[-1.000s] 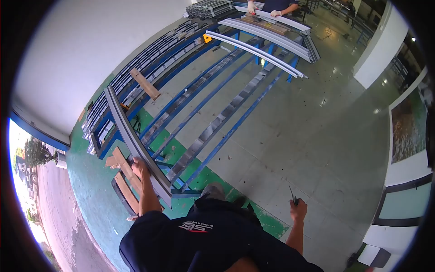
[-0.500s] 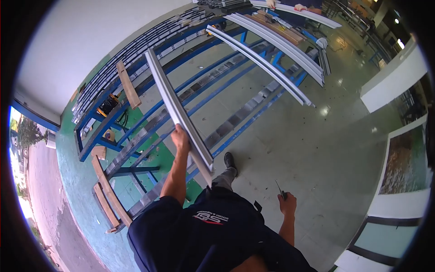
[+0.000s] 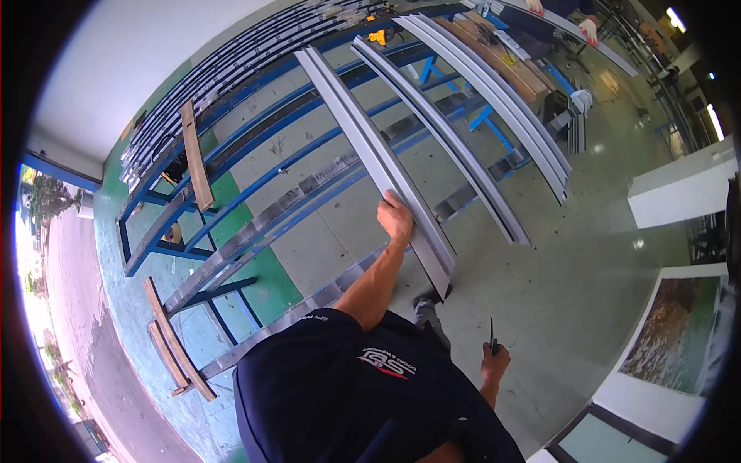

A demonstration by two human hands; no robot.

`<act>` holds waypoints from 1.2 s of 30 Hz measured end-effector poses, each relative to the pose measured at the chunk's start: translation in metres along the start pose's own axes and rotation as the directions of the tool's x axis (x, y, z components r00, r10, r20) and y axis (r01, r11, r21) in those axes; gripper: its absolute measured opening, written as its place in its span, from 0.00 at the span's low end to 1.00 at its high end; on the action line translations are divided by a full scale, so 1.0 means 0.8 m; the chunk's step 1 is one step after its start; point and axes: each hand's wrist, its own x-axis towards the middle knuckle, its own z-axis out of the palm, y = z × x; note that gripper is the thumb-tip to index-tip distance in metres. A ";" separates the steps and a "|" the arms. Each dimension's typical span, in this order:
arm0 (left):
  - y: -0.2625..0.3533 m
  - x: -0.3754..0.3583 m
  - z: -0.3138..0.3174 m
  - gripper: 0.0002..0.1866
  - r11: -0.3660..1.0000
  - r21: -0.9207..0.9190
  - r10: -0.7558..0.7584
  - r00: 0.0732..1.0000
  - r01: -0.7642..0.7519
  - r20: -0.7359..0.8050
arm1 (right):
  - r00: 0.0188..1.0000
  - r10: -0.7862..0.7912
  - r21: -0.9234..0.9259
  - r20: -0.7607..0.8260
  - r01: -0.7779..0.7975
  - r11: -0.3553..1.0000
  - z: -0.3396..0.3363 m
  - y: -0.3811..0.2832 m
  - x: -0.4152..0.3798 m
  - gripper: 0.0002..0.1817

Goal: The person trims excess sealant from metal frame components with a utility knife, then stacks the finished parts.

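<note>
My left hand (image 3: 396,218) is wrapped round the edge of a long white-grey metal profile (image 3: 351,116), near its close end. This profile lies slantwise over the blue rack (image 3: 224,239), its near end close to my leg. To its right, a second, narrower profile (image 3: 444,127) rests across the rack, with a group of wider profiles (image 3: 502,104) beyond. Low on my right side, my right hand (image 3: 495,363) is closed round the dark handle of a knife (image 3: 492,332), its thin blade pointing up and away from me.
Wooden boards lie on the rack's left part (image 3: 197,158) and near corner (image 3: 174,339). Many long profiles (image 3: 231,62) are stacked along the wall. A yellow tool (image 3: 378,36) sits at the back. Another person's gloved hand (image 3: 590,31) is at the far right.
My left hand and the profile have shifted right, closer to the narrower profile. The knife in my right hand now points more upright. The view has moved slightly, and the other person's hands have moved right.
</note>
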 end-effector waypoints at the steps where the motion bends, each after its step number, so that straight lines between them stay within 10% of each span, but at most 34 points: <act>1: -0.002 -0.003 0.023 0.33 1.000 0.019 0.015 1.000 -0.015 -0.012 | 1.000 -0.023 -0.013 0.016 0.023 1.000 0.003 0.008 0.024 0.21; 10: -0.002 -0.007 0.124 0.32 0.945 0.327 -0.011 0.999 -0.001 0.034 | 0.984 -0.062 0.115 0.169 0.043 0.992 0.040 0.138 0.268 0.18; 12: 0.029 0.001 0.117 0.29 0.893 0.446 -0.140 0.980 0.064 0.139 | 0.962 0.118 0.230 0.248 -0.176 0.957 0.029 0.132 0.303 0.19; 15: 0.045 0.005 0.134 0.28 0.868 0.478 0.177 0.983 -0.137 -0.040 | 0.898 0.253 0.267 0.361 -0.360 0.894 0.001 0.128 0.327 0.19; 22: 0.156 0.018 0.218 0.60 0.539 0.841 -0.057 0.998 0.054 -0.028 | 0.851 0.383 0.299 0.361 -0.494 0.817 -0.023 0.125 0.358 0.18; 32: 0.086 0.071 0.155 0.53 0.919 0.333 0.178 0.976 -0.210 0.124 | 0.812 0.410 0.160 0.416 -0.509 0.846 0.010 0.081 0.246 0.20; 36: 0.071 0.086 0.086 0.32 0.898 -0.415 0.053 0.899 0.149 0.436 | 0.771 0.489 0.118 0.407 -0.576 0.809 0.016 0.069 0.198 0.20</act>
